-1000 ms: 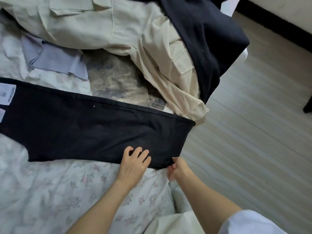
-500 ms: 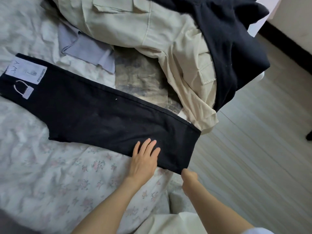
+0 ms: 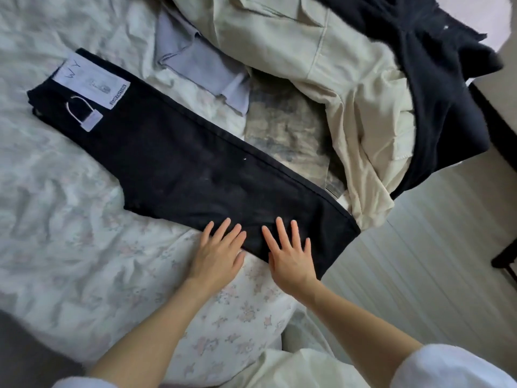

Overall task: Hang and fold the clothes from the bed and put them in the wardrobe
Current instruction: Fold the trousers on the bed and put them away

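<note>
now your hands, left (image 3: 221,252) and right (image 3: 291,257), lie flat and apart on the trousers (image 3: 195,163); smooth outward, then fold hem toward waistband on the bed (image 3: 56,219).

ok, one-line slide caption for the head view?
Both hands press flat on black trousers laid on the bed, clothes pile behind.

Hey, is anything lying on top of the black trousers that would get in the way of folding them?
Nothing visible does. The black trousers lie flat on the bedsheet with only the left hand and right hand pressed on the hem end. The cream garment and the pile sit beside them, not on them.
</note>
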